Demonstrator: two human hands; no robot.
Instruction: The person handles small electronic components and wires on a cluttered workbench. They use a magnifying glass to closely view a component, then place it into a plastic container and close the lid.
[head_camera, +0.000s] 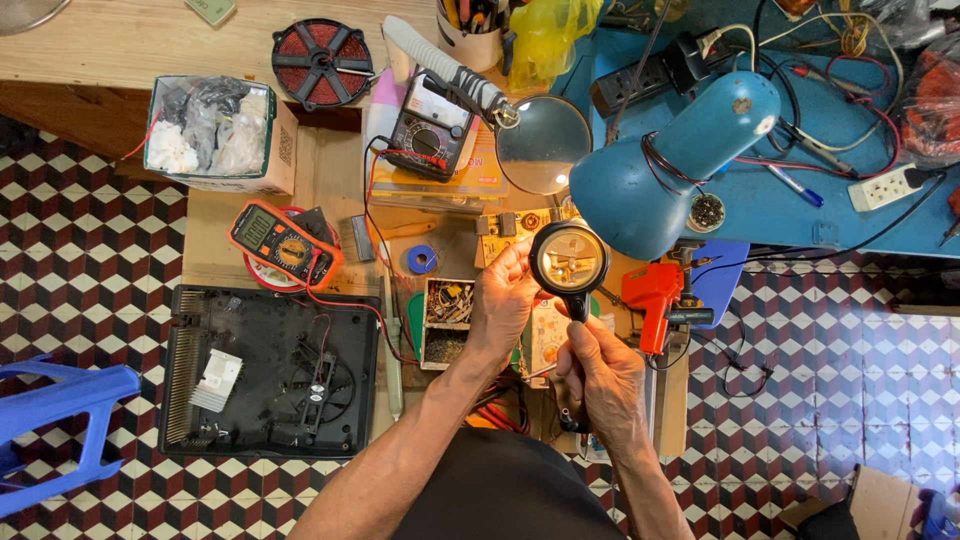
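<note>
My right hand (603, 376) grips the black handle of a round hand-held magnifying glass (569, 259) and holds its lens above the bench. My left hand (503, 298) is raised just left of the lens, fingers curled around a small part or circuit board that is mostly hidden by the hand and lens. A blue desk lamp (668, 166) shines down right behind the lens. A larger magnifier on a flexible arm (543, 143) stands a little farther back.
An orange multimeter (283, 242) and a black analog meter (430, 127) lie to the left. An opened black appliance case (270, 370) sits at lower left. A red soldering gun (653, 300) lies right of the hands. A small parts box (448, 320), a white-and-green box (222, 135) and a blue stool (60, 420) are nearby.
</note>
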